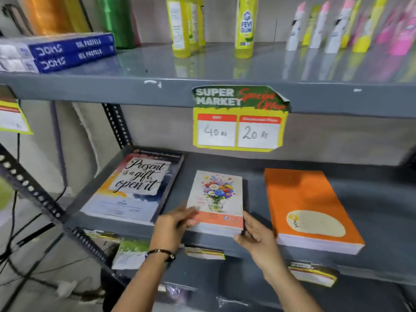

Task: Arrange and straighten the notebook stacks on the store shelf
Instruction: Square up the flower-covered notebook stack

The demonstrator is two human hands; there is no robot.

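Both hands, the left hand point(177, 221) and right hand point(254, 233), lay spread flat against the flower notebook stack point(217, 203); uneven pushing could skew it or slide the top copies off the shelf point(247, 248).
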